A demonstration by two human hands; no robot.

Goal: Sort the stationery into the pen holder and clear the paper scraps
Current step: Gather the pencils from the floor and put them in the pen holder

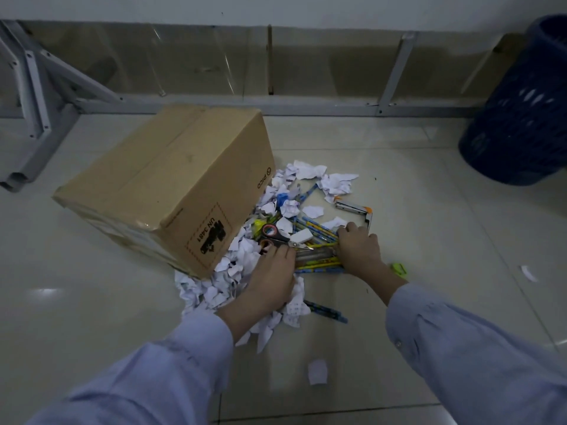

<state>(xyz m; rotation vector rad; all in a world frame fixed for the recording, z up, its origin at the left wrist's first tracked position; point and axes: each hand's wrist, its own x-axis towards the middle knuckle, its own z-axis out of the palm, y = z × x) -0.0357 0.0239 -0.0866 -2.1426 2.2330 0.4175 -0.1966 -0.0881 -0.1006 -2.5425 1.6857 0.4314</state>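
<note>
1. We look down at a pale tiled floor (399,167); the grey metal frame (214,104) along the far wall is cut off at the left edge.
2. A cardboard box (171,182) sits left of centre, with "PICO" and "UN 3481" printed on its sides. Its near corner rests on the paper scraps, hiding whatever lies beneath.
3. A dark blue perforated bin (521,102) stands far right, partly out of frame.
4. Our light blue sleeves (475,348) fill the bottom corners.
5. Crumpled paper scraps (214,289) spread from the box's right side towards us; two loose bits lie apart, nearer us and off to the right.
6. Our left hand (270,280) rests palm-down on the scraps, fingertips against the pencil bundle; we cannot tell whether it grips anything.
7. Our right hand (357,246) presses the bundle's other end, fingers curled; its grip is likewise unclear.
8. The blue and yellow pencils (316,262) lie bunched between both hands; more are half buried in paper beyond.
9. An orange-trimmed stapler (356,208) lies open just beyond the right hand.
10. Scissors (276,237) lie above the left hand, a white eraser (302,236) beside them.
11. A green object (399,269), possibly a sharpener, peeks from behind the right wrist.
12. We see no pen holder in this view.
</note>
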